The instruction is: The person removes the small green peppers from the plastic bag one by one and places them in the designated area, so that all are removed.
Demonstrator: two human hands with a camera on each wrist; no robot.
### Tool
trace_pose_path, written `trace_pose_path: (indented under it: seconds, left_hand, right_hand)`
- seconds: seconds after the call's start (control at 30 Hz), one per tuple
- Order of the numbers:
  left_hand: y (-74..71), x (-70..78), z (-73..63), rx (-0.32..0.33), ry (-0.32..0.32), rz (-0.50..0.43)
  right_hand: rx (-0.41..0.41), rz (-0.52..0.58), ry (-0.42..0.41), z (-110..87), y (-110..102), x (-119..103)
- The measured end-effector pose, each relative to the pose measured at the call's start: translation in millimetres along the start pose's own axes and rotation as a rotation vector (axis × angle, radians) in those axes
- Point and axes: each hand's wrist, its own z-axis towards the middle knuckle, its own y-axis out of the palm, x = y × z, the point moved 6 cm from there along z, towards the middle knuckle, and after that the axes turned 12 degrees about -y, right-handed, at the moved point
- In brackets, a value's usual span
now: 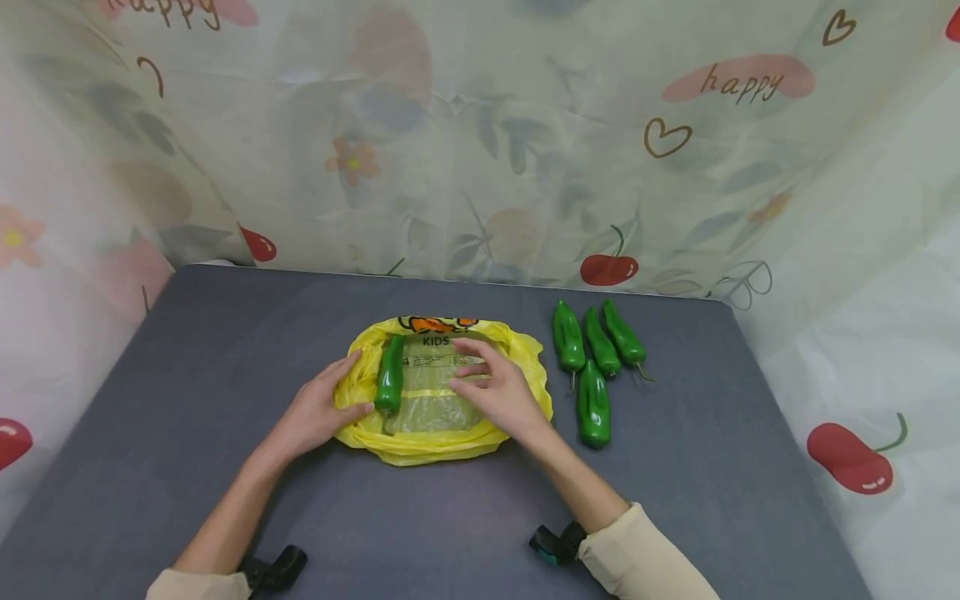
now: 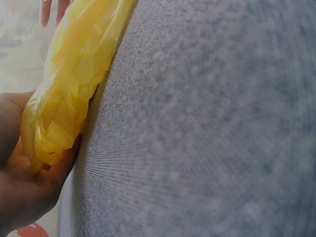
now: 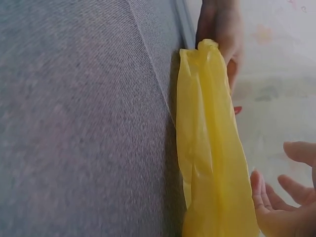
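Observation:
A yellow plastic bag (image 1: 444,450) lies on the grey table with its rim rolled outward and its mouth facing up. Inside, along the left, rests one green chili pepper (image 1: 389,375). My left hand (image 1: 324,406) holds the bag's left end, its thumb at the near rim and its fingers round the outer side; the left wrist view has the yellow plastic (image 2: 74,84) between thumb and fingers. Over the right half of the bag hovers my right hand (image 1: 501,392), fingers apart and loosely bent, holding nothing.
Several green chili peppers (image 1: 594,404) lie in a group on the table right of the bag. A patterned curtain (image 1: 450,167) hangs behind and beside the grey table (image 1: 420,533). Black wrist straps (image 1: 281,571) show near both sleeves.

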Motion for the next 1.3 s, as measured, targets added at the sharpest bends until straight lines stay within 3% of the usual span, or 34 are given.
trace_pose_path:
  seconds: [0.4, 1.3]
  left_hand:
    - [0.4, -0.1, 0.7, 0.001, 0.008, 0.000]
    - [2.5, -2.4, 2.6, 0.011, -0.009, -0.007]
  right_hand:
    - [-0.034, 0.051, 0.027, 8.4, 19.5, 9.0]
    - [-0.091, -0.047, 0.121, 23.2, 53.0, 18.2]
